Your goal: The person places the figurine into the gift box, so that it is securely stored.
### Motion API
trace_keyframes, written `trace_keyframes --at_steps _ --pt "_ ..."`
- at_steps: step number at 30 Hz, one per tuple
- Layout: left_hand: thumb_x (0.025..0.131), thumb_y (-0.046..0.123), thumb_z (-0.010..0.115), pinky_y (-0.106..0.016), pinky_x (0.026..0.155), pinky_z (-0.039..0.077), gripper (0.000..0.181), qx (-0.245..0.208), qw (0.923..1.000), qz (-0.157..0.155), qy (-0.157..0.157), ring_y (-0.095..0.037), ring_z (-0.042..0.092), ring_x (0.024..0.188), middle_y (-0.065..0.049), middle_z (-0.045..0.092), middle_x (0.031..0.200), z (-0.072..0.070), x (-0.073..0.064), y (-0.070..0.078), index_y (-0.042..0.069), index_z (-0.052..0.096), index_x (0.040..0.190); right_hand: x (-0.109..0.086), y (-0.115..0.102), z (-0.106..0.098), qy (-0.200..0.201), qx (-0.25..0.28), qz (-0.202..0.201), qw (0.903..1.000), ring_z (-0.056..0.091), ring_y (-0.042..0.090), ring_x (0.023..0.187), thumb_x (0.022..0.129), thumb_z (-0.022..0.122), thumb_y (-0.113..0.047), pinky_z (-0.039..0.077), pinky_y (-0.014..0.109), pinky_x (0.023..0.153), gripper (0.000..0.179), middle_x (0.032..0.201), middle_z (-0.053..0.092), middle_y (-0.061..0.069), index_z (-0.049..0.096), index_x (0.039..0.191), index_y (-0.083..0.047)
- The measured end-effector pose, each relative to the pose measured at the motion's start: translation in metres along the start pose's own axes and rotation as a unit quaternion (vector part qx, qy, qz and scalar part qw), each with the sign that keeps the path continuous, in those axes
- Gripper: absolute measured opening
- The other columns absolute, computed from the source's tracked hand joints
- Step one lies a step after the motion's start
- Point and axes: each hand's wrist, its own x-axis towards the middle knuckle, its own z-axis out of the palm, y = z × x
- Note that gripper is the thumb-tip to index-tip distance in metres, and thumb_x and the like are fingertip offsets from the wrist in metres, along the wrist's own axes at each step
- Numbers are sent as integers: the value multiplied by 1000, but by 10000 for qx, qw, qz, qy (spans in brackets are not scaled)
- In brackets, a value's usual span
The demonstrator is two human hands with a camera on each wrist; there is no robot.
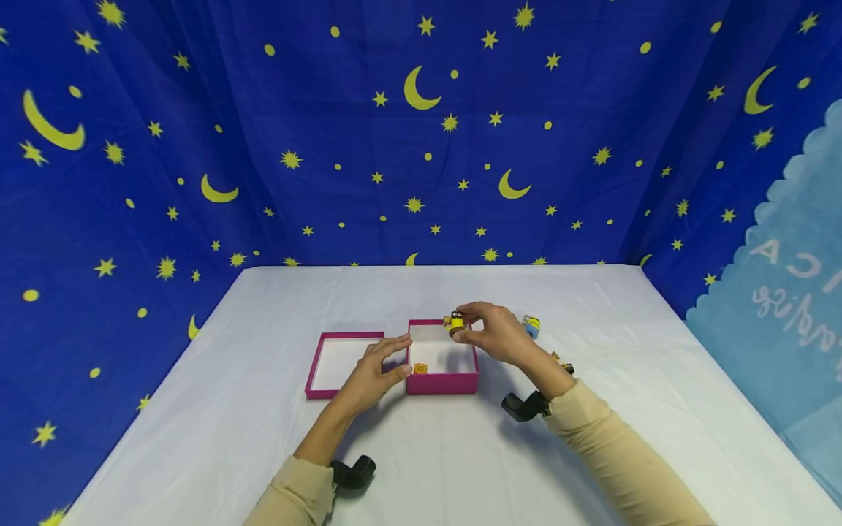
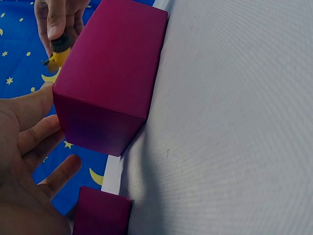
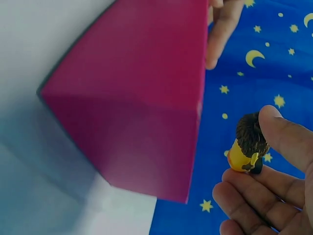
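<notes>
My right hand (image 1: 498, 334) pinches a small yellow minion figurine (image 1: 457, 321) with a dark brown fur-like part, over the open magenta box (image 1: 442, 384). In the right wrist view the figurine (image 3: 243, 155) sits between the thumb and the fingertips, beside the box wall (image 3: 132, 142). A small orange-yellow piece (image 1: 420, 368) lies inside the box at its near left corner. My left hand (image 1: 375, 372) is at the box's left side, thumb and fingers extended, its fingertips right at the wall. In the left wrist view its thumb meets the box's upper corner.
The magenta-rimmed lid (image 1: 312, 374) lies inside-up to the left of the box. Another minion figurine (image 1: 531, 326) in blue and yellow lies right of the box, behind the right hand. A small brown and yellow object (image 1: 564, 364) is partly hidden by the right wrist.
</notes>
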Motion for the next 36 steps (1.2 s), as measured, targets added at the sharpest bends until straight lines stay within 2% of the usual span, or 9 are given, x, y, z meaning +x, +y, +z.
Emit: trace_keyframes --at_steps 13,25,31,36 --pt "90 16 63 -58 112 20 48 21 10000 -61 -28 -29 28 140 -1 46 145 0 1 1 10 51 136 11 -9 23 -104 30 -184 9998 64 24 104 79 75 -33 48 45 92 52 111 70 9 62 123 -9" --pt "90 16 63 -59 112 21 48 32 9999 -100 -39 -29 26 141 0 45 145 0 0 2 11 51 136 17 -13 38 -151 -327 -90 9993 65 24 103 80 75 -30 44 45 96 49 109 71 9 62 122 -8" --pt "90 17 63 -60 112 20 48 61 9999 -92 -58 -29 27 141 0 45 145 0 0 2 12 51 136 20 -15 45 -149 -501 -14 9986 66 24 101 80 75 -28 45 44 94 48 107 72 9 63 121 -6" --pt "90 17 63 -60 112 18 48 71 9999 -86 -40 -29 26 141 0 45 145 0 0 2 13 51 136 22 -17 50 -64 -597 -125 9981 67 24 97 79 75 -27 48 42 89 46 103 73 9 64 118 -4"
